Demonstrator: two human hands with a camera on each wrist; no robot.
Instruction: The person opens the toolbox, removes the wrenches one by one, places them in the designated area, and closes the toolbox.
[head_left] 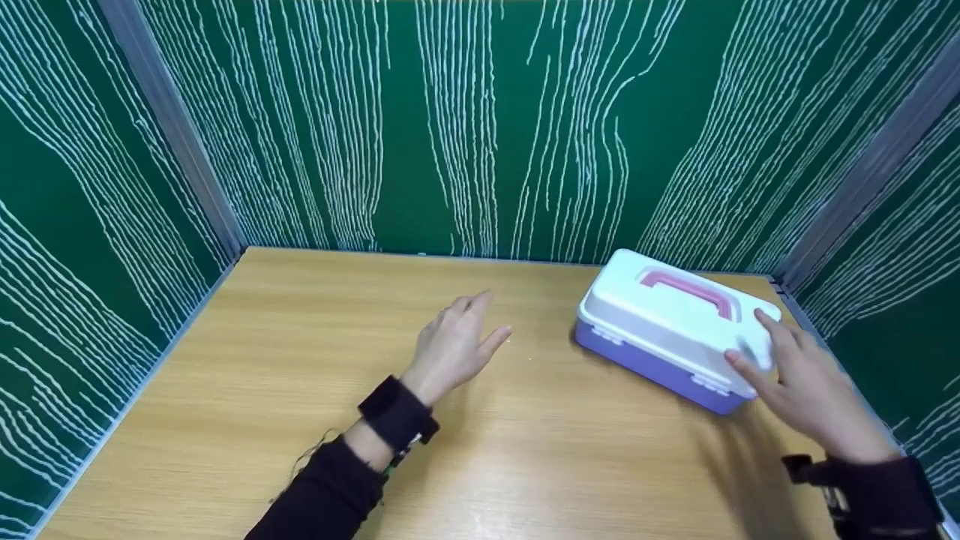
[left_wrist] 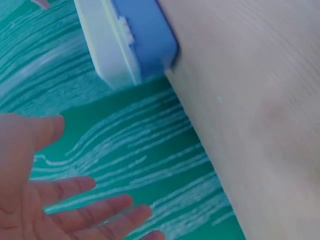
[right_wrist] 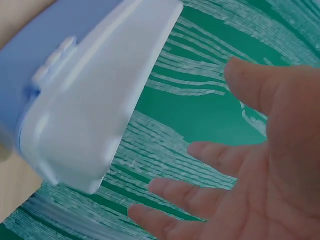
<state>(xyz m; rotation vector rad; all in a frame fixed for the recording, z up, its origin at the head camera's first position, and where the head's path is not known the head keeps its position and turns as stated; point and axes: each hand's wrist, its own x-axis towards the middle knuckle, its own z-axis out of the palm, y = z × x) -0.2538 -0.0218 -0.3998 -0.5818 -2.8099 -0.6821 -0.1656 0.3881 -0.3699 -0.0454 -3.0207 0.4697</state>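
A storage box [head_left: 675, 315] with a white lid, a purple base and a pink carry handle [head_left: 690, 291] stands closed at the table's right rear. White latches [head_left: 710, 385] show along its front side. My right hand [head_left: 814, 382] is over the box's right end, fingers spread; in the right wrist view a gap shows between the fingers and the white lid [right_wrist: 95, 100]. Over the middle of the table hovers my left hand [head_left: 452, 345], its fingers extended and holding nothing. The left wrist view shows that palm with the box [left_wrist: 145, 40] some way off.
A wooden table [head_left: 337, 322] lies beneath both hands. Green panels [head_left: 517, 135] with wavy white lines rise behind it and at both sides, joined by grey corner posts [head_left: 172, 127]. Dark bands [head_left: 397, 412] circle both wrists.
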